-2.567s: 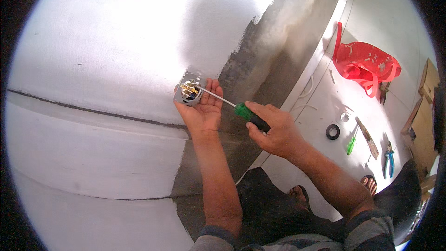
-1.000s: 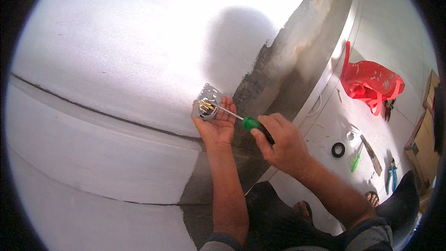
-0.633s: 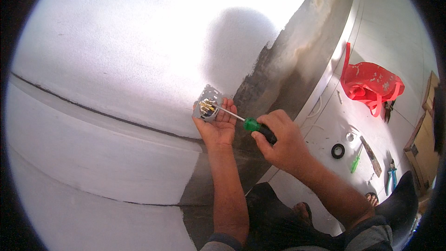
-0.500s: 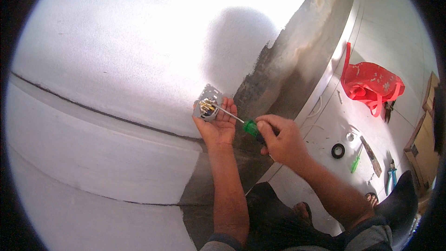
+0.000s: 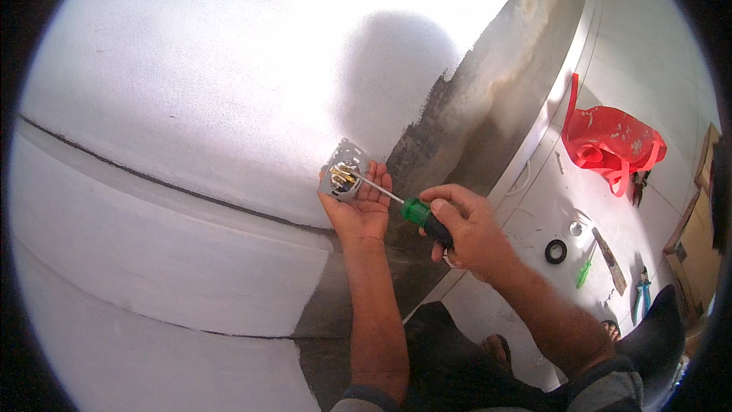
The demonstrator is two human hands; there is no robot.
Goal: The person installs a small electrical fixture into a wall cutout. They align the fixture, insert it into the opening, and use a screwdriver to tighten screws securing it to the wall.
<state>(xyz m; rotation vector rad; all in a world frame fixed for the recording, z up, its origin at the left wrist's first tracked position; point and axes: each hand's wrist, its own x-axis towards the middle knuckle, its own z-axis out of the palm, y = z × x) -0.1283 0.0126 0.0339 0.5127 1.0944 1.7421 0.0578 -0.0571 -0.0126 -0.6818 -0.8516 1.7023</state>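
Observation:
My left hand (image 5: 361, 210) holds a round grey electrical socket insert (image 5: 343, 177) against the white wall (image 5: 229, 84), fingers cupped under it. In my right hand (image 5: 463, 227) is a screwdriver (image 5: 404, 206) with a green and black handle. Its thin metal shaft runs up and left, and its tip rests in the brass terminals of the socket insert.
On the white floor at right lie a red plastic bag (image 5: 610, 149), a black tape roll (image 5: 556, 251), a small green screwdriver (image 5: 584, 271), a flat tool (image 5: 610, 259) and blue-handled pliers (image 5: 641, 292). A cardboard box (image 5: 698, 236) stands at the far right. A grey band (image 5: 473, 130) runs along the wall's base.
My right hand has shifted its grip on the screwdriver handle, with the tip staying in the socket insert. My left hand keeps the insert in place.

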